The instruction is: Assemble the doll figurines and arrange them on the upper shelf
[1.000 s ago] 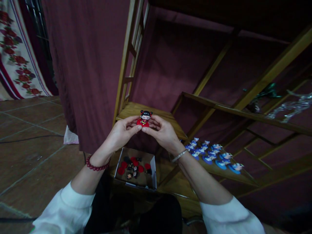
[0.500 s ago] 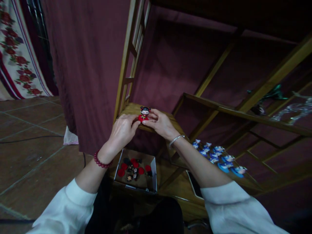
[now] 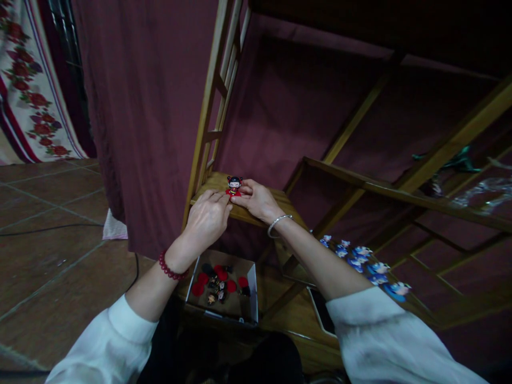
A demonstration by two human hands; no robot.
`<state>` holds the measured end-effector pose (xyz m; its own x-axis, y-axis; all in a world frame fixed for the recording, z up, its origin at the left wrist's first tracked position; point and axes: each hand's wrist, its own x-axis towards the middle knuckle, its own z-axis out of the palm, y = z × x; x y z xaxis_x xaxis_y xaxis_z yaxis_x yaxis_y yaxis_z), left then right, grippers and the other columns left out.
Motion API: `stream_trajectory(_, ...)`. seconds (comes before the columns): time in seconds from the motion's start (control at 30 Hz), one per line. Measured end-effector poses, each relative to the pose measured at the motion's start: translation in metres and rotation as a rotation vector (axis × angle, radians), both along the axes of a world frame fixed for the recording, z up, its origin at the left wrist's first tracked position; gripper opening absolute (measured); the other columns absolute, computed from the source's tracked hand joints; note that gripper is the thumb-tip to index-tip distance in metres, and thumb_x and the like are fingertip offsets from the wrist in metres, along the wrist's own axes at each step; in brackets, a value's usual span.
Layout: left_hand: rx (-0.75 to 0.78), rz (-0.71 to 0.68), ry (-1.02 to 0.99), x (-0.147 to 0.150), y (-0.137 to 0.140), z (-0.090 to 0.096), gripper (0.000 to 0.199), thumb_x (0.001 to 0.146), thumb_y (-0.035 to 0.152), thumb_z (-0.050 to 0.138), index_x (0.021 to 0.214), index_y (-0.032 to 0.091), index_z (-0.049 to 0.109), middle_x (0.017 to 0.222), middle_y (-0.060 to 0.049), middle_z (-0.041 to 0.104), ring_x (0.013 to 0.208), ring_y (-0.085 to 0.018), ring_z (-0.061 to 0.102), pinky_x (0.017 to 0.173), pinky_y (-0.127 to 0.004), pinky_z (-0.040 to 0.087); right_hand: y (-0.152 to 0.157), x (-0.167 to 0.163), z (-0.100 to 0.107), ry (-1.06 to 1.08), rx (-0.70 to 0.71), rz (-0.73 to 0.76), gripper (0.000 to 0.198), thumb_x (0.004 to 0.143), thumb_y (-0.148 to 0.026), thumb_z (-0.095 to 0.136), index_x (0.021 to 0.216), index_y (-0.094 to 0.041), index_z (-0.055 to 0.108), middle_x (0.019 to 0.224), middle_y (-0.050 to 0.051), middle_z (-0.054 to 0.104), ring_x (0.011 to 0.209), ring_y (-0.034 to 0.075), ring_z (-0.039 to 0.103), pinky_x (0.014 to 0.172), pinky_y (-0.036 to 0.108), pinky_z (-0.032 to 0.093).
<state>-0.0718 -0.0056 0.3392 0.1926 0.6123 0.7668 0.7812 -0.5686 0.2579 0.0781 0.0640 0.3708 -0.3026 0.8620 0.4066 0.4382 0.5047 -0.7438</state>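
Note:
A small doll figurine (image 3: 234,185) with black hair buns and a red base is held low over the wooden shelf (image 3: 248,214); I cannot tell whether its base touches the board. My right hand (image 3: 258,201) pinches it from the right side, thumb in front. From the left, my left hand (image 3: 208,214) closes its fingers at the edge of the red base, the fingertips partly hidden. Below the hands, an open box (image 3: 256,296) contains several similar figurines and loose red discs.
Several blue-and-white figurines (image 3: 362,253) stand on a lower shelf to the right. A dark flat device with a pale edge (image 3: 321,310) lies beside the box. Shelf posts and rails (image 3: 352,125) rise around the right side. A dark red curtain (image 3: 152,128) hangs at left.
Both hands and the figurine have shifted slightly left over the shelf. My left hand has turned more palm-down, its thumb now less visible. The view has tilted a little.

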Motion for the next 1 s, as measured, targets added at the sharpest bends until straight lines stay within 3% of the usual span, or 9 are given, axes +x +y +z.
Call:
stream_trajectory(0.27, -0.054, 0.027, 0.034, -0.002, 0.012, 0.006, 0.031, 0.087, 0.025, 0.04, 0.104, 0.011, 0.062, 0.107, -0.015, 0.064, 0.105, -0.025, 0.055, 0.094, -0.037, 0.04, 0.014, -0.008, 0.007, -0.197, 0.101, -0.112, 0.032, 0.064, -0.023, 0.071, 0.092, -0.016, 0.055, 0.091, 0.006, 0.07, 0.079, 0.015, 0.065, 0.073, 0.029, 0.051)
stream_trajectory(0.57, -0.232, 0.13, 0.27, 0.0, 0.015, 0.027, 0.041, 0.089, 0.035, 0.032, 0.112, 0.012, 0.058, 0.117, -0.012, 0.061, 0.11, -0.024, 0.055, 0.096, -0.036, 0.039, 0.021, -0.017, 0.023, -0.424, 0.131, -0.25, 0.036, 0.066, -0.021, 0.069, 0.098, -0.015, 0.055, 0.085, 0.003, 0.07, 0.074, 0.013, 0.064, 0.069, 0.024, 0.047)
stream_trajectory(0.83, -0.268, 0.144, 0.351, 0.001, 0.025, 0.032, 0.042, 0.09, 0.03, 0.026, 0.106, 0.011, 0.059, 0.112, -0.013, 0.063, 0.106, -0.024, 0.057, 0.094, -0.037, 0.039, 0.037, -0.021, 0.018, -0.344, 0.087, -0.275, 0.036, 0.066, -0.02, 0.07, 0.098, -0.016, 0.054, 0.093, 0.004, 0.069, 0.08, 0.013, 0.064, 0.072, 0.023, 0.047)
stream_trajectory(1.0, -0.295, 0.118, 0.372, 0.0, 0.032, 0.034, 0.041, 0.088, 0.029, 0.026, 0.115, 0.014, 0.054, 0.115, -0.013, 0.062, 0.108, -0.024, 0.056, 0.095, -0.038, 0.038, 0.051, -0.022, 0.01, -0.364, 0.111, -0.286, 0.037, 0.066, -0.016, 0.068, 0.1, -0.016, 0.052, 0.092, 0.004, 0.069, 0.082, 0.014, 0.064, 0.073, 0.025, 0.047)
